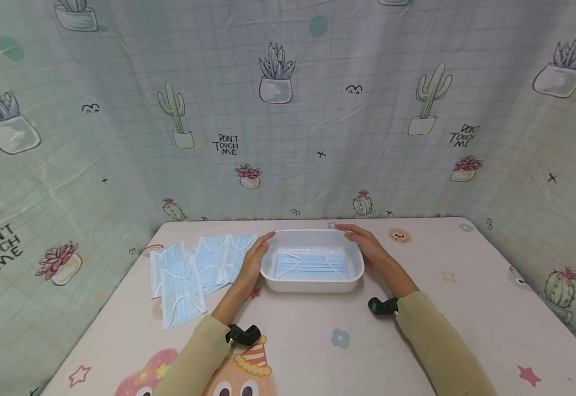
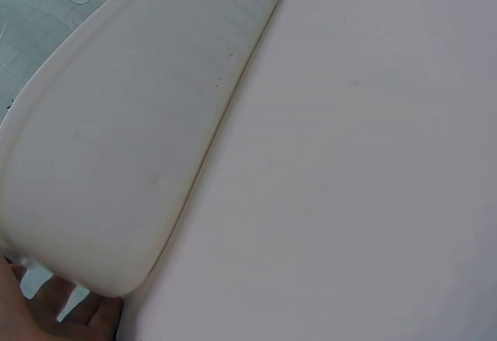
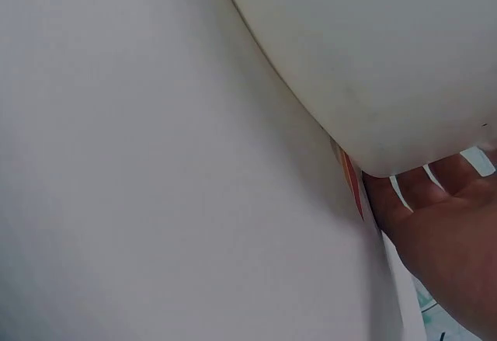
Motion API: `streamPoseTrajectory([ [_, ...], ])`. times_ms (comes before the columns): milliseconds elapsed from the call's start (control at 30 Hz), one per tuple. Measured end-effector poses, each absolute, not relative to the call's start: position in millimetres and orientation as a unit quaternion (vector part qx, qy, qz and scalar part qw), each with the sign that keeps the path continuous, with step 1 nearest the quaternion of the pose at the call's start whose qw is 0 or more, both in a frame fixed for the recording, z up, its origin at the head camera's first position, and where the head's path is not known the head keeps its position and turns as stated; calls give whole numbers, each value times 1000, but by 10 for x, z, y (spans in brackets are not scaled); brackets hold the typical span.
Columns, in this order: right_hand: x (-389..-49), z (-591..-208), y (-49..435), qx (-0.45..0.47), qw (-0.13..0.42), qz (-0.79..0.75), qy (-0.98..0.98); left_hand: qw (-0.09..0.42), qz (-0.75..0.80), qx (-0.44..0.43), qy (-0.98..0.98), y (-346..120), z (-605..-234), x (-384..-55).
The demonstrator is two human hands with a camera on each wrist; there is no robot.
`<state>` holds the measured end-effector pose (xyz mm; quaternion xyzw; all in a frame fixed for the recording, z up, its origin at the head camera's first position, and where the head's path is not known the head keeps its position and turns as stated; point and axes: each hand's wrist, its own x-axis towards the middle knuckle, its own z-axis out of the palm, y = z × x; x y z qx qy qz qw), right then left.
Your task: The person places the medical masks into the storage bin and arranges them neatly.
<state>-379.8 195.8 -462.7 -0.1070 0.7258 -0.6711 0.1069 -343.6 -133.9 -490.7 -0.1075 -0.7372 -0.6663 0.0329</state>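
Note:
A white plastic tub [image 1: 312, 286] stands on the table in the head view, with a pleated blue face mask [image 1: 311, 265] lying flat inside, its white ear loops over it. My left hand [image 1: 254, 263] holds the tub's left end, fingers against the wall below the rim. At the right end my right hand [image 1: 374, 250] holds it, fingertips reaching round the far corner. Both wrist views show the tub's outer wall [image 2: 132, 139] up close, with fingers [image 3: 419, 189] at its end. Left of the tub lie several more blue face masks [image 1: 184, 291], partly overlapping.
The white table cover [image 1: 406, 346] carries printed stars, flowers and cartoon faces. A curtain [image 1: 312, 110] with cactus prints hangs behind the table and along both sides. Each wrist wears a small dark camera [image 1: 243, 334].

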Motion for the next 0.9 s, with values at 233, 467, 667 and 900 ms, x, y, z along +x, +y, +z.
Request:
streamPoseTrajectory([
  [233, -3800, -4706, 1981, -102, 115, -670, 726, 31, -665, -105, -739, -1334, -4915, -3430],
  [467, -3785, -4741, 1961, -113, 118, -678, 716, 31, -665, -108, -738, -1343, -4911, -3432],
  [667, -3777, -4739, 1949, -109, 117, -683, 713, 27, -663, -112, -740, -1349, -4894, -3440],
  [900, -3784, -4740, 1941, -116, 117, -680, 715, 14, -658, -98, -746, -1353, -4857, -3430],
])
